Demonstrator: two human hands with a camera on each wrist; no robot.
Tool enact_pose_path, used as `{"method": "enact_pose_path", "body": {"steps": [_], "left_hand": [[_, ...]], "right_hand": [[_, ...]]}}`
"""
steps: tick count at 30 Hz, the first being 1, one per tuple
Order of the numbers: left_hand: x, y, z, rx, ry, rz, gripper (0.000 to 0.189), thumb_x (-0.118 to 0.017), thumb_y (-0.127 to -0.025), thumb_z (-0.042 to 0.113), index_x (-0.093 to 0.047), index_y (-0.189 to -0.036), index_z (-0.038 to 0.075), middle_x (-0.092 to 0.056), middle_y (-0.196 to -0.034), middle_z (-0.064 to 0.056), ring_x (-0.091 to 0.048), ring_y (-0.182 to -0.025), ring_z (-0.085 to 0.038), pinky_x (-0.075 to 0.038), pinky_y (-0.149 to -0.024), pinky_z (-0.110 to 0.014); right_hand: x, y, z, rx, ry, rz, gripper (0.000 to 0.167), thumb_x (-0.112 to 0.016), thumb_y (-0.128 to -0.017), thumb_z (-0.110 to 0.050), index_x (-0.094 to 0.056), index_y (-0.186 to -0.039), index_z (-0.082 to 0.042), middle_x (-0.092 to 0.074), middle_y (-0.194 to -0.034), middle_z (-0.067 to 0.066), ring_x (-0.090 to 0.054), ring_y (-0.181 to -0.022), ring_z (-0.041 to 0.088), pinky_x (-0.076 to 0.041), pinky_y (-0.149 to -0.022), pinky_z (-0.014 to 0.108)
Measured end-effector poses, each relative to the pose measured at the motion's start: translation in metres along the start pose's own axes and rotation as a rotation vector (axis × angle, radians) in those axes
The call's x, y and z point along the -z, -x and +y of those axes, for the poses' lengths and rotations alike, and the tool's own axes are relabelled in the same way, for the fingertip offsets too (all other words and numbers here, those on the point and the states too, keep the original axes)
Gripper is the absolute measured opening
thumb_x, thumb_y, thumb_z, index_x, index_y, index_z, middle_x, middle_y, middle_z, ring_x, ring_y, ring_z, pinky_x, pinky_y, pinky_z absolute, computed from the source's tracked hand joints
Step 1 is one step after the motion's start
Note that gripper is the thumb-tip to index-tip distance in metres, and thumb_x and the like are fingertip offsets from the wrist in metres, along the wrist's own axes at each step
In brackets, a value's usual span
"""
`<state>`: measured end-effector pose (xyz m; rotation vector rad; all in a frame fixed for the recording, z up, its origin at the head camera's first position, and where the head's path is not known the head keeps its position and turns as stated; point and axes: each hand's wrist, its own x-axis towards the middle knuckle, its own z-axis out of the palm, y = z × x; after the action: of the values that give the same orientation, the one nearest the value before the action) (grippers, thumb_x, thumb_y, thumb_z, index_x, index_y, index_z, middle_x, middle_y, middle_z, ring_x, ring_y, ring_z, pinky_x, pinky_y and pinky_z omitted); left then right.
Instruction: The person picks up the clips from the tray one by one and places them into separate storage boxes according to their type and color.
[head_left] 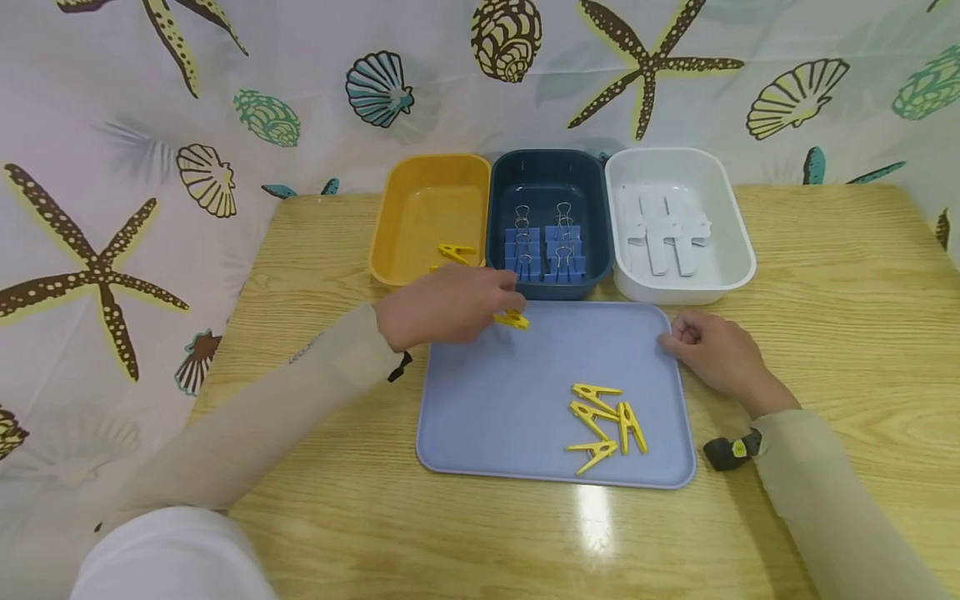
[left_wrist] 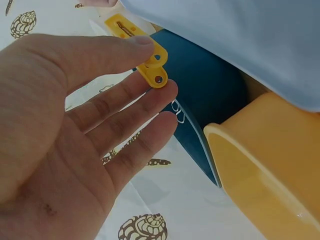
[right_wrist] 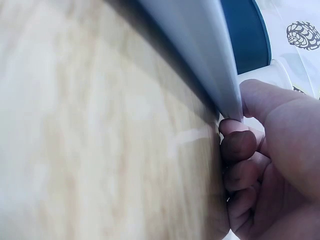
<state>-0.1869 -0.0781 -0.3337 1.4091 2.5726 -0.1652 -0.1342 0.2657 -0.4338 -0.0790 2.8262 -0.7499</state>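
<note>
My left hand (head_left: 452, 304) pinches a yellow clothespin (head_left: 512, 319) between thumb and fingertips, above the upper left part of the light-blue tray (head_left: 495, 400). In the left wrist view the same clothespin (left_wrist: 135, 40) sits under the thumb, the other fingers spread behind it. My right hand (head_left: 716, 354) grips the tray's upper right corner; in the right wrist view thumb and curled fingers close on the rim (right_wrist: 220, 65). Several yellow clothespins (head_left: 592, 457) lie loose in the tray's lower right. More yellow clothespins (head_left: 456, 252) are in the yellow bin (head_left: 393, 208), partly hidden by the left hand.
Right behind the tray, three bins stand side by side. The dark blue bin (head_left: 547, 171) holds blue binder clips (head_left: 564, 250), and the white bin (head_left: 738, 242) holds white strap-like pieces (head_left: 667, 229). A shell-patterned cloth (head_left: 435, 50) hangs behind the wooden table (head_left: 322, 483).
</note>
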Motion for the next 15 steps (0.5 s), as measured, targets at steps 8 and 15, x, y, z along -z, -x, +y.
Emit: {"method": "enact_pose_path", "body": {"steps": [8, 15], "left_hand": [[0.004, 0.005, -0.012, 0.055, -0.015, 0.005, 0.030, -0.064, -0.090, 0.011, -0.066, -0.118, 0.023, -0.061, -0.107, -0.002, -0.058, -0.084, -0.018, -0.054, -0.070, -0.027], [0.009, 0.009, -0.020, 0.095, 0.009, 0.007, 0.028, -0.066, -0.090, 0.014, -0.066, -0.118, 0.020, -0.060, -0.102, -0.002, -0.056, -0.083, -0.018, -0.051, -0.070, -0.027]], "right_hand": [[0.000, 0.000, 0.000, 0.006, -0.002, 0.008, 0.027, -0.057, -0.094, -0.034, -0.054, -0.080, -0.011, -0.051, -0.068, 0.002, -0.046, -0.067, 0.019, -0.033, -0.064, 0.030], [-0.001, -0.001, 0.002, 0.005, -0.003, 0.005, 0.027, -0.057, -0.094, -0.035, -0.055, -0.081, -0.011, -0.052, -0.069, 0.002, -0.047, -0.067, 0.019, -0.033, -0.064, 0.030]]}}
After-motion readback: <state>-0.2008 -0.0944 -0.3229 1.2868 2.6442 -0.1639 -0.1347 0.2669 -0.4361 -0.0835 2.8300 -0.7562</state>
